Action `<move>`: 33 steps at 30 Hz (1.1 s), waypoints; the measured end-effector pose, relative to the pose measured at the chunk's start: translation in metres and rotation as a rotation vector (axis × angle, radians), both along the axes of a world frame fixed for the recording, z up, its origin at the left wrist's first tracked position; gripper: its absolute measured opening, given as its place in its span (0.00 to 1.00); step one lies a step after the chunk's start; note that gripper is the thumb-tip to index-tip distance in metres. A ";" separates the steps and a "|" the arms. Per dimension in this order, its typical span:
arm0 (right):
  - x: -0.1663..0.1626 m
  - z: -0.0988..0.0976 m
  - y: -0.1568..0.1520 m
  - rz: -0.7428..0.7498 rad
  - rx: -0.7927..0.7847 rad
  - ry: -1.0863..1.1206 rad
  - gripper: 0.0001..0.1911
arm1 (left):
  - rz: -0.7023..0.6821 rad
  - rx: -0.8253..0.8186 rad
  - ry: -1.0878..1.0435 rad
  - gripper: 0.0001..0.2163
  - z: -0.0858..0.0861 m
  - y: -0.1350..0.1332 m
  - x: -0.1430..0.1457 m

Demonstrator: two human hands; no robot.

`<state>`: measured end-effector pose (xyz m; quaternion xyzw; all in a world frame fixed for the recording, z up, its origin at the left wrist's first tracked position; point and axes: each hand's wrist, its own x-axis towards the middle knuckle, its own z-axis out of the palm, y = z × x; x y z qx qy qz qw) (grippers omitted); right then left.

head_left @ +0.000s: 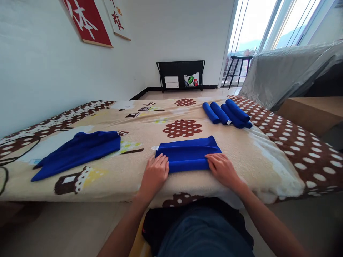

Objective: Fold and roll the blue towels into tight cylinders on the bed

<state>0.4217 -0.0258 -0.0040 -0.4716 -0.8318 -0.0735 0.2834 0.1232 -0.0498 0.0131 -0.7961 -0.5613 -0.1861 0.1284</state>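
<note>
A blue cloth [187, 150], which looks like a towel, lies in front of me with its near edge turned over into a roll. My left hand [157, 168] is closed on the left end of that rolled edge, fingers together on top. At the right end my right hand [220, 167] grips the same roll, its thumb hidden. A small white tag sticks out at the cloth's left corner. Off to the left, another blue cloth [83, 150] lies loosely folded. Several rolled blue cloths [221, 113] lie side by side at the back right.
Everything blue rests on a bed with a patterned beige and brown blanket [150, 132]. A dark cable [24, 157] runs along its left edge. To the right are a cardboard box [313, 110] and something under plastic sheeting [284, 67]. A black rack [180, 67] stands at the far wall.
</note>
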 end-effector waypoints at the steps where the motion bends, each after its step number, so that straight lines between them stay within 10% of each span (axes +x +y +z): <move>1: -0.013 0.003 -0.002 0.027 -0.032 -0.019 0.19 | -0.055 -0.037 -0.006 0.18 0.002 0.002 0.014; 7: -0.046 0.010 0.009 -0.001 -0.132 -0.074 0.23 | -0.131 -0.184 -0.039 0.20 0.005 0.024 0.061; 17: 0.050 -0.019 0.011 -0.138 -0.013 -0.022 0.26 | -0.016 -0.004 -0.060 0.19 -0.018 -0.007 -0.054; 22: 0.062 -0.021 -0.008 -0.076 0.136 0.006 0.16 | -0.003 0.170 -0.048 0.18 -0.015 -0.025 -0.055; 33: 0.060 -0.014 0.008 0.020 -0.029 -0.009 0.14 | -0.018 0.001 -0.104 0.17 -0.015 -0.014 -0.049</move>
